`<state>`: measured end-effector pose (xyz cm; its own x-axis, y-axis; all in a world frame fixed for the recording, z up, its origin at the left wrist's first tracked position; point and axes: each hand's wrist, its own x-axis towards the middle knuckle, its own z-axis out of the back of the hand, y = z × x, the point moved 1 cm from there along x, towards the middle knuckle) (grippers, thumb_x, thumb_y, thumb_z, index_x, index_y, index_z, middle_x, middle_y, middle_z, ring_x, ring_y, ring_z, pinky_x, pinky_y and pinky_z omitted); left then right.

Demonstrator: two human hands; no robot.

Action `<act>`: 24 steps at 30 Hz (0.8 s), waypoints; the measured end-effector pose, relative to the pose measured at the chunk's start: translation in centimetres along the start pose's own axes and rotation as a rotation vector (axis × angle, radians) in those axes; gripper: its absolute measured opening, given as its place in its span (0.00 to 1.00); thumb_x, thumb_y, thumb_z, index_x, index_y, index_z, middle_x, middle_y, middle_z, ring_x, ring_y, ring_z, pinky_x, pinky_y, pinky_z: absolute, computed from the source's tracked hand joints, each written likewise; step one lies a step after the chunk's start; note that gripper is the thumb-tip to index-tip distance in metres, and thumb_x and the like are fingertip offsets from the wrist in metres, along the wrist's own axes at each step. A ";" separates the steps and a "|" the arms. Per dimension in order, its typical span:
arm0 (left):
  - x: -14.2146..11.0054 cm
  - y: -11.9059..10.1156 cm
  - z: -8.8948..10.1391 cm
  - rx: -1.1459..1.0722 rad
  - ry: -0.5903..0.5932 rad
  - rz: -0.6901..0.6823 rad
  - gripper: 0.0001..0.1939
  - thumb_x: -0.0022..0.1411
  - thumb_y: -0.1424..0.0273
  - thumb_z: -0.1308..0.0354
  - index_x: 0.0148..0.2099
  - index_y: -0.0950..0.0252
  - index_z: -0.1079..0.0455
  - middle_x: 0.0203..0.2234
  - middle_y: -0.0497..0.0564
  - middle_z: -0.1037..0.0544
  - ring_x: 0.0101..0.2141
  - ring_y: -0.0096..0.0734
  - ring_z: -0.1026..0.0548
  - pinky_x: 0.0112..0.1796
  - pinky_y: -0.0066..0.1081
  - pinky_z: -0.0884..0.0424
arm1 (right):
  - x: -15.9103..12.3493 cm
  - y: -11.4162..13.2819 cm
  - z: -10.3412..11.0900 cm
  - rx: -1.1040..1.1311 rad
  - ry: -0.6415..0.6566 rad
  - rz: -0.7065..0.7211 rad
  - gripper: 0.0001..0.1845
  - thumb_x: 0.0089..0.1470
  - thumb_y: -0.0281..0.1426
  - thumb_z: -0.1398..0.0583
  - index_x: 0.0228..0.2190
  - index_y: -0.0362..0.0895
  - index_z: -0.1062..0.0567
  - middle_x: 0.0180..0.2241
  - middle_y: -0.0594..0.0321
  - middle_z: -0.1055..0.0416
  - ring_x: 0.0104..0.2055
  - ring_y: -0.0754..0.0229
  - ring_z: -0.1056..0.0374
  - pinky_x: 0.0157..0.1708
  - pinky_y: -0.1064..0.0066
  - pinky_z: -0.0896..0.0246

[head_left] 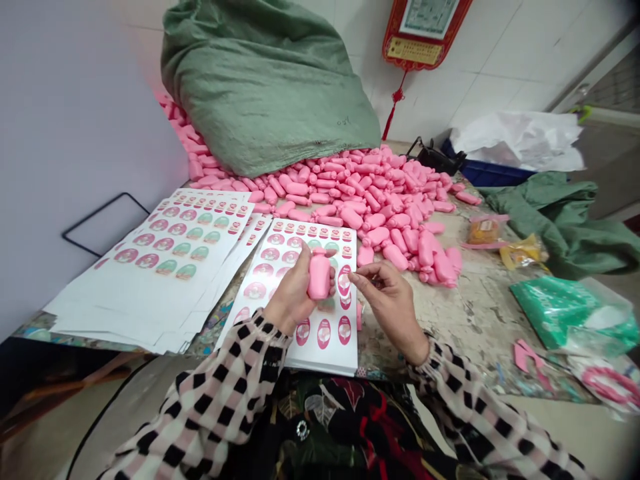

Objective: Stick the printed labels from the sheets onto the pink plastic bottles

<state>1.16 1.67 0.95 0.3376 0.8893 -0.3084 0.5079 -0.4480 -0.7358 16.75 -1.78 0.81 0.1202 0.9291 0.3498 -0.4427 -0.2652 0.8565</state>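
Observation:
My left hand [295, 293] is wrapped round a small pink plastic bottle [319, 277], its plain side facing up. To the right of it, my right hand [391, 303] pinches the edge of an oval pink-and-white sticker [344, 281] between thumb and forefinger. Beneath both lies a stack of sticker sheets [280, 263] printed with pink and green ovals, partly covered by my left hand and the bottle. More pink ovals show on the sheet just below the held sticker.
A heap of pink bottles [370, 193] spills from a green sack [270, 87] at the back. More sticker sheets [150, 267] lie on the left. Wrapped snacks [484, 231], a green plastic packet [570, 313] and pink-handled scissors [530, 360] lie on the right.

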 end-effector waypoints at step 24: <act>-1.3 1.7 -0.7 -0.104 0.063 0.026 0.29 0.60 0.47 0.55 0.48 0.65 0.30 0.26 0.51 0.28 0.22 0.24 0.31 0.21 0.26 0.31 | -0.7 1.2 -1.2 -0.056 0.093 0.048 0.09 0.52 0.38 0.39 0.28 0.46 0.26 0.29 0.64 0.31 0.31 0.62 0.35 0.32 0.70 0.39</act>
<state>2.10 -0.32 0.52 0.3995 0.8710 -0.2858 0.5762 -0.4811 -0.6607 15.10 -2.47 1.15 0.0153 0.9362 0.3510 -0.4954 -0.2979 0.8160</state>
